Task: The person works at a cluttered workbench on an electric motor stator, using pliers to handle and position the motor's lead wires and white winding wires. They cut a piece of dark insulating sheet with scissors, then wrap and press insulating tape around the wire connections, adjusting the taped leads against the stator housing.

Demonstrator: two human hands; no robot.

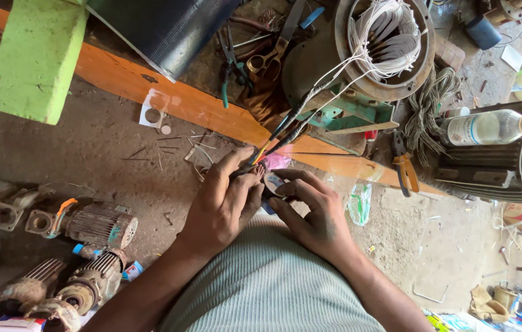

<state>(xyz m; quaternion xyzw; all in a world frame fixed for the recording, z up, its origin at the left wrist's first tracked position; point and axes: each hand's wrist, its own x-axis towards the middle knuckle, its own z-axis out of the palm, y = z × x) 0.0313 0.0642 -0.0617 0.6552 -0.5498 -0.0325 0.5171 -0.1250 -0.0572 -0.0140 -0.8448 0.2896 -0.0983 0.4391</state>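
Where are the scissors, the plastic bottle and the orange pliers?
scissors [268, 56]: head view, on the brass-coloured handle loops.
plastic bottle [488, 127]: head view, on the clear body, lying on its side.
orange pliers [406, 172]: head view, on the orange handles.

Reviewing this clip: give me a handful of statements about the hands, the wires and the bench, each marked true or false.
1. Both hands, the left hand and the right hand, meet at the ends of the bundle of coloured insulated wires. True.
2. The wires lead up to the round metal motor stator with pale windings. True.
3. The clear plastic bottle with a yellow cap stands upright. False: it lies on its side.
4. The orange-handled pliers are in the right hand. False: they lie on the bench, apart from it.
5. Old grey electric motors lie on the floor at the left. True.
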